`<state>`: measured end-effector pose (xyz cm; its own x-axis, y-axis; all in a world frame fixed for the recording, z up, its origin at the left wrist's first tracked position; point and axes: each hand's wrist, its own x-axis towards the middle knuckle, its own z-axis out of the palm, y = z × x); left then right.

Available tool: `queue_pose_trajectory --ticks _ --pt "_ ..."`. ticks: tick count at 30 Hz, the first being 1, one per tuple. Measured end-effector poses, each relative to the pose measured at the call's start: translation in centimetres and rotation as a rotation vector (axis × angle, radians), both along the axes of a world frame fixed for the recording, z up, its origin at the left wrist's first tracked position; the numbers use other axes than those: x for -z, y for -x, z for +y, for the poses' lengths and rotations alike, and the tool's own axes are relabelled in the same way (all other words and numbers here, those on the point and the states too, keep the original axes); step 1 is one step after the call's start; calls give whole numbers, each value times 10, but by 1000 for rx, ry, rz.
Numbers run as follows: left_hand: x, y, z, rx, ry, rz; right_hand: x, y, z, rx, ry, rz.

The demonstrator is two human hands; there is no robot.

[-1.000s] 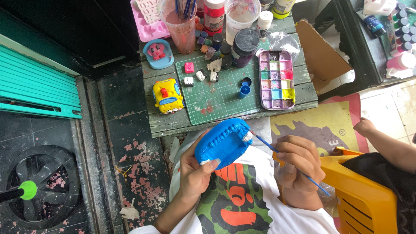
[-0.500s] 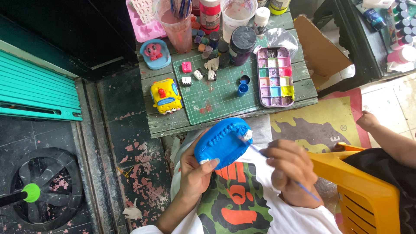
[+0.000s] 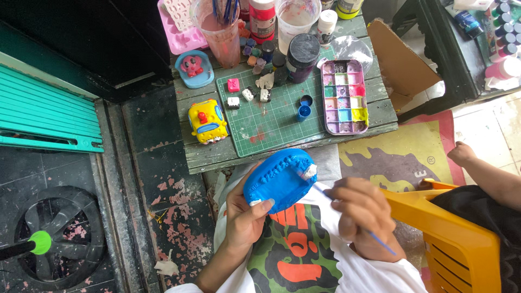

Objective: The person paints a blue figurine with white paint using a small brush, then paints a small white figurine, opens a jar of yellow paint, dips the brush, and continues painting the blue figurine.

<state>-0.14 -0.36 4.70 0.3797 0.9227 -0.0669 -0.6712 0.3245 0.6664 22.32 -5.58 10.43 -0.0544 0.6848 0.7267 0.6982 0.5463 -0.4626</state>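
Note:
My left hand grips a blue-painted plaster figure from below, holding it over my lap. A small unpainted white patch shows at the figure's right end. My right hand holds a thin blue-handled paintbrush, whose tip rests against that white patch. Both hands sit just in front of the small wooden table.
On the table lie a green cutting mat, a paint palette, a yellow toy car figure, small painted pieces, paint jars, a pink cup of brushes. An orange plastic chair and another person's arm are at right.
The blue figure and both hands have stayed close together; my right hand has shifted slightly lower and right while the brush tip stays at the white patch. The camera view has moved a little.

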Motion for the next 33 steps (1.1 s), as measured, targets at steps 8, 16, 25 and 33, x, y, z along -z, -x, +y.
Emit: queue_pose_trajectory --ticks 8,16,25,33 --pt "1 0 -1 -9 22 5 -2 2 3 56 -19 15" --pt "3 -1 -1 -8 7 17 -3 5 4 29 -20 24" --pt "5 -2 -3 -23 16 22 -4 3 0 -61 20 -16" --pt "6 -2 -9 -21 41 20 -5 4 -3 -78 54 -49"
